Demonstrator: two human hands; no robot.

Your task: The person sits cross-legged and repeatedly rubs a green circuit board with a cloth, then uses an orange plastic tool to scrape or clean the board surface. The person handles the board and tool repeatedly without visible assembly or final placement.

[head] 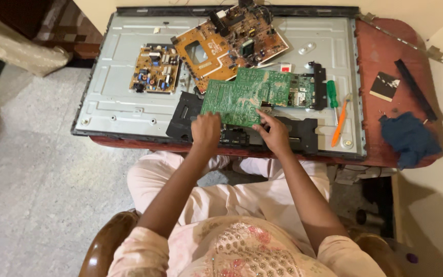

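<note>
We have both hands on the green circuit board [247, 95] — our left hand [206, 131] grips its near-left corner and our right hand [274, 134] pinches its near edge, fingers closed on the board. It lies at the near middle of the grey metal back panel [114, 97], partly over a black plastic bracket [293, 131]. We judge the step to be lifting or seating this board; the next move calls for a level, two-handed hold so the edge clears the bracket. We count three boards: the green one, a large orange board [226, 43] far behind it, and a small orange board [156, 69] to the left. Two screwdrivers lie right — one green-handled [333, 97], one orange [340, 125] — beside one blue cloth [410, 138].
</note>
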